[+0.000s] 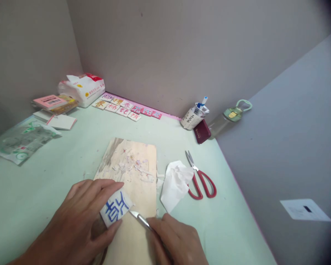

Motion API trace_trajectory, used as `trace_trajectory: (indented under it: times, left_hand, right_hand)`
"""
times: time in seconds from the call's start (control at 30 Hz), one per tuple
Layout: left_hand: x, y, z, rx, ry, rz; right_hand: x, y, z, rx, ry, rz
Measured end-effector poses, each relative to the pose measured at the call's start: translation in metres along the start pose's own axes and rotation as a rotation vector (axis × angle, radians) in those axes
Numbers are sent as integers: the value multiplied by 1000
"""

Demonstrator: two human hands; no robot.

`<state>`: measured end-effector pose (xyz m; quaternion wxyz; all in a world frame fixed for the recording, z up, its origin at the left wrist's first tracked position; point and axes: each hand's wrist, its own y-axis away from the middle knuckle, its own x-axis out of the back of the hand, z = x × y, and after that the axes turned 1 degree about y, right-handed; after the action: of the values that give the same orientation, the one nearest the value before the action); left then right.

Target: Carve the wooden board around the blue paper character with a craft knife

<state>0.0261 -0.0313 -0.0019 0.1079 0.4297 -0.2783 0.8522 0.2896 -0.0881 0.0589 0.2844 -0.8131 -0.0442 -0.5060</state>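
My left hand (82, 217) grips a small white block (116, 209) with a blue hand-drawn character on its face, fingers along its upper and lower edges. It is held over a pale wooden board (143, 158). My right hand (179, 237) is closed around a craft knife (141, 221) with a silver collar. The blade tip meets or nearly meets the block's right edge; I cannot tell which. Thin white and reddish shavings (134, 163) lie scattered on the board's far half.
Right of the board lie a crumpled tissue (176, 182) and red-handled scissors (202, 180). At the back are small character tiles (123, 111), a tissue pack (85, 88), a pen cup (193, 117), a maroon box (202, 131) and a bottle (223, 121). A plastic bag (24, 140) lies left.
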Motion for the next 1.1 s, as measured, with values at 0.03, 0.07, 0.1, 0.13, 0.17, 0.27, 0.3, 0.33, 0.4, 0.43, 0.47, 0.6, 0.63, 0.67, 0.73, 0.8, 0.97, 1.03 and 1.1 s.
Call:
trace_trajectory:
  times: [0.03,0.07,0.1,0.13,0.17,0.27,0.3,0.33,0.4,0.43,0.47,0.6,0.63,0.67,0.73,0.8,0.97,1.03,1.1]
  left_hand:
    - [0,0,0,-2,-1,5]
    - [0,0,0,-3,-3,11]
    - [0,-1,0,-2,-3,14]
    - [-1,-1,0,0,-4,13]
    - [-1,-2,0,-1,-2,13]
    - [-1,-3,0,-13,5,11]
    - [-1,-3,0,-18,8,14]
    - [-1,-3,1,-19,10,17]
    - [0,-2,1,-12,15,13]
    - [1,-2,1,-9,18,13]
    - [1,-2,2,-6,20,13]
    - [1,-2,1,-2,11,22]
    - [1,-2,1,-2,8,21]
    - [0,-2,1,-6,6,24]
    - [0,-2,0,-13,4,26]
    - [-1,-2,1,-11,4,21]
    - [0,-1,1,0,5,-8]
    - [-1,-1,1,2,14,-2]
    - [-2,0,1,7,27,6]
  right_hand:
    - [0,1,0,-9,-1,-7]
    - [1,1,0,-18,-3,-21]
    - [1,1,0,-29,-7,-39]
    - [1,2,0,-37,-14,-53]
    - [2,2,0,-40,-23,-62]
    - [2,1,1,-43,-44,-53]
    - [2,1,1,-43,-47,-47]
    - [2,1,1,-47,-47,-45]
    - [2,2,1,-55,-47,-46]
    - [2,2,1,-53,-49,-50]
    - [2,2,0,-52,-51,-55]
    - [2,2,0,-46,-46,-57]
    - [2,2,0,-43,-42,-54]
    - [1,2,0,-39,-36,-46]
    - [1,3,-1,-34,-24,-35]
    - [-1,4,-1,-44,-20,-27]
    - [-4,5,-2,-45,-11,-20]
    - [-6,5,-4,-45,8,1]
    - [-7,4,-5,-39,30,17]
